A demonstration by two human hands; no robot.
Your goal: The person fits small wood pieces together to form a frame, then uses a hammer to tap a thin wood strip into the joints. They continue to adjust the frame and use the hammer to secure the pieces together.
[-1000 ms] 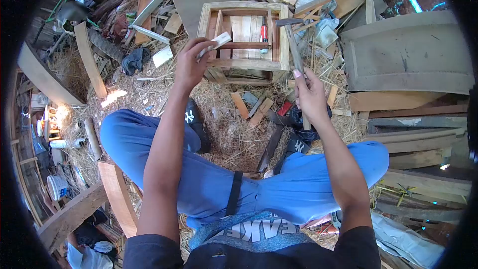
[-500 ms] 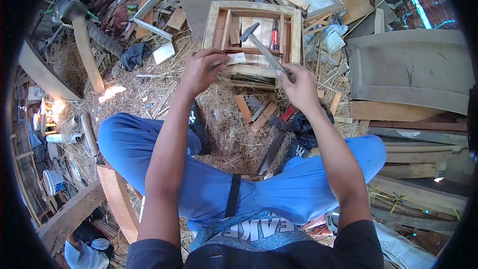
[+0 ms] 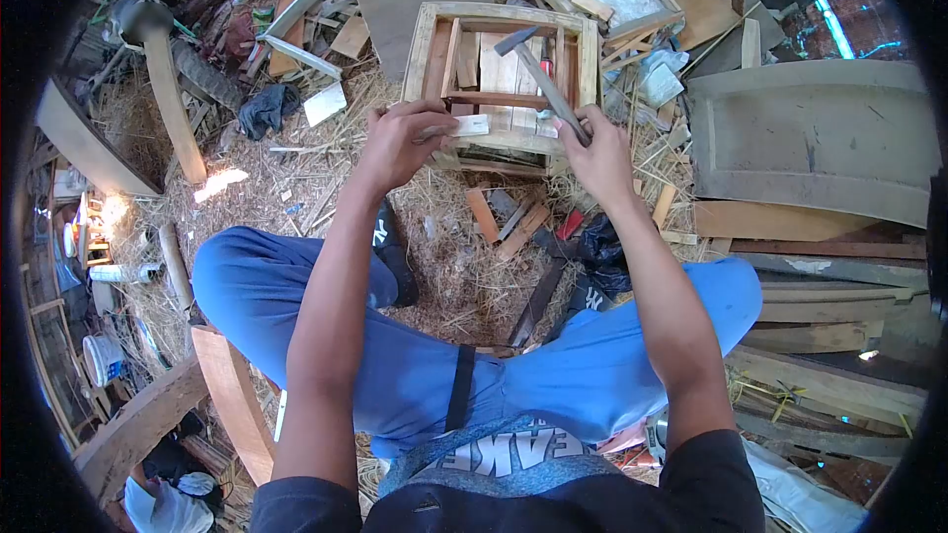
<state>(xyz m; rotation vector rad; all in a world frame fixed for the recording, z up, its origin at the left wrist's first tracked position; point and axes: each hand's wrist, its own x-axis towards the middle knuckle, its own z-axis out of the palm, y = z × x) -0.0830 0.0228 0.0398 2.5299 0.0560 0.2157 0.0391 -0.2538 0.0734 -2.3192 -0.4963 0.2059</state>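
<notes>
My left hand (image 3: 403, 145) is closed around a small pale wood piece (image 3: 470, 125) with a dark mark, at the near edge of a wooden frame (image 3: 427, 51). In my right hand (image 3: 598, 156) is a hammer (image 3: 549, 87), gripped by its handle. The hammer's dark head points away from me, above the frame's inside. A red-handled tool (image 3: 546, 61) lies within the frame, partly covered by the hammer. By my right fingertips shows a small whitish bit (image 3: 545, 116), too small to identify.
Loose boards and scraps surround the frame on straw-covered ground. A large grey panel (image 3: 815, 143) lies at the right, above stacked planks (image 3: 839, 296). A curved wooden post (image 3: 173, 109) stands at the left. Near my feet are wood offcuts (image 3: 482, 215) and a black plastic bag (image 3: 604, 255).
The hammer head has shifted up and to the right, and my right hand has turned and dropped slightly. My left hand stays almost in place with the wood piece.
</notes>
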